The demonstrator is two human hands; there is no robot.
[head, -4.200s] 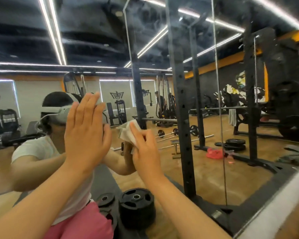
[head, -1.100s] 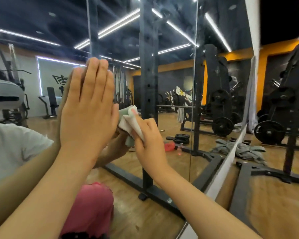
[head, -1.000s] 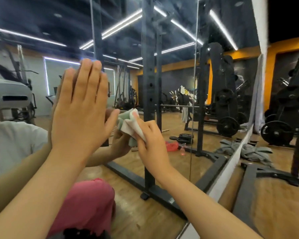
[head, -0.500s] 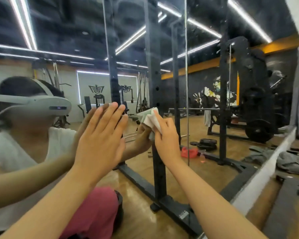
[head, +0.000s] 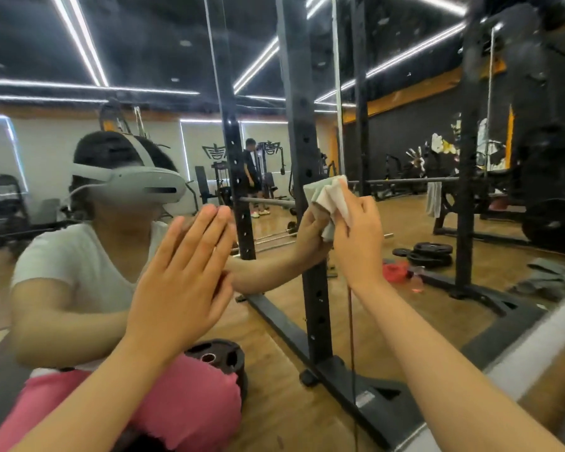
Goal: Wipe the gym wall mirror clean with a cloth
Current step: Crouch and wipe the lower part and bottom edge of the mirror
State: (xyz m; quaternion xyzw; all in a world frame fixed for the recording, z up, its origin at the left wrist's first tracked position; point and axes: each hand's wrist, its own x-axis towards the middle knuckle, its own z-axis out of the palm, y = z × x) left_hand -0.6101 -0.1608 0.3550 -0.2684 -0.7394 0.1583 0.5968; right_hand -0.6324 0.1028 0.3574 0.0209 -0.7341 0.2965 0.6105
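Head view, mirror [head: 150, 53] fills frame: top and left edges cut off, bottom-right border [head: 535, 350] smeared by blur. One rack upright [head: 299, 125] reflected mid-glass. Two hands up, both forearms [head: 437, 370] running out at bottom edge. Left hand [head: 180, 282] flat on glass, fingers straight and together, palm hidden, grip apart and holding nothing. Right hand [head: 359, 236] presses one cloth [head: 327, 197] against glass at reflected upright, grip clamped on cloth. Only bunched top of cloth shows, rest hidden behind hand.
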